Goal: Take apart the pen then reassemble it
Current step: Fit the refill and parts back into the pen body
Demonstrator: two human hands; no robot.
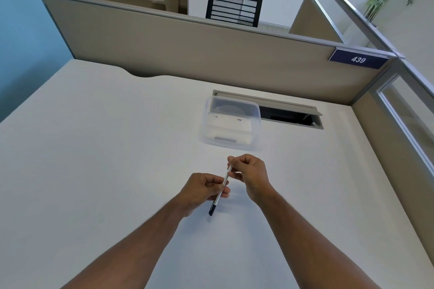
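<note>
A slim white pen (pixel 225 180) with a black lower end is held above the white desk (pixel 94 148), tilted with the black end toward me. My left hand (pixel 202 191) grips the middle of the barrel. My right hand (pixel 250 175) pinches the upper white end between thumb and fingers. The pen looks whole; its upper tip is hidden inside my right fingers.
A clear plastic box (pixel 231 123) stands on the desk just beyond my hands. Behind it is an open cable slot (pixel 291 116) in the desk. A beige partition (pixel 187 54) closes off the back, and another runs along the right.
</note>
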